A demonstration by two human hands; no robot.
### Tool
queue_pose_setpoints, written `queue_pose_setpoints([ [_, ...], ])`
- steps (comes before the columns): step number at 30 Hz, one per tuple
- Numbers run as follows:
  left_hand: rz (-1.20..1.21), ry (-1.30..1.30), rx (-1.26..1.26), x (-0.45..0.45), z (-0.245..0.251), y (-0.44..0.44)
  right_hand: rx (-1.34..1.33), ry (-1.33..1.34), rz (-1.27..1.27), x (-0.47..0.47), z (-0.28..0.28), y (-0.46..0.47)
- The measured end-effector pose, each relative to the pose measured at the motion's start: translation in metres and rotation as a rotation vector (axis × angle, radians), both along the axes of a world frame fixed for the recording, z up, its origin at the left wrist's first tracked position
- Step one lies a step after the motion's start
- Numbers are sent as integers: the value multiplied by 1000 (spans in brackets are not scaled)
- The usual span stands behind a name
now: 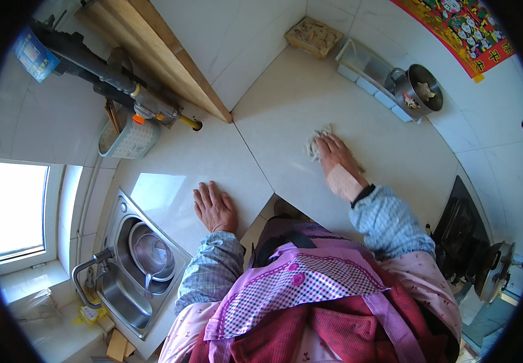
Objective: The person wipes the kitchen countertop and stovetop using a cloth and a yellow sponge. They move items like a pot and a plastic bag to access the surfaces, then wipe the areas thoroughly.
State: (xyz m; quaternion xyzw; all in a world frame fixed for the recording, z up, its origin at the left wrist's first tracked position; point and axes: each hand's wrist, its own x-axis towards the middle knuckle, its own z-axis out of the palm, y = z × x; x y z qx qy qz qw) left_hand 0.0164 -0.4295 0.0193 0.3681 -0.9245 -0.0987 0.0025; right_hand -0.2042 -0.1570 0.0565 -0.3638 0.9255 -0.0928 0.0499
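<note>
My right hand (339, 159) presses a crumpled pale cloth (312, 146) against the light countertop (284, 104), with part of the cloth hidden beneath the fingers. Flat on the counter to the left of the seam lies my left hand (215, 209), its fingers a little apart and nothing in it. Beyond the right hand, a narrow clear bin with white compartments (365, 72) stands along the tiled wall. A metal pot (418, 93) with scraps inside rests at the bin's near end.
At left, a double steel sink (125, 290) holds a steel bowl and a clear plastic ladle (152, 254) under a curved faucet (82, 277). Gas pipes (120, 81), a wooden board (188, 63) and a chopstick holder (129, 136) stand behind. A dark stove (458, 227) is at right.
</note>
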Motion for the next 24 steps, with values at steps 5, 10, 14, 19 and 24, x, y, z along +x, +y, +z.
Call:
queue_pose_setpoints([
  [5, -9, 23, -2, 2, 0, 2, -73, 82, -30, -15, -10, 0],
  [10, -16, 35, -14, 2, 1, 1, -39, 48, -89, -41, -20, -13],
  [14, -18, 48, -22, 3, -1, 0, -54, 53, 90, 8, -4, 25],
  [19, -3, 58, -12, 2, -6, 0, -91, -127, -11, 84, 16, 109],
  [24, 11, 73, -23, 2, -10, 0, 36, -182, 156, 106, -3, 97],
])
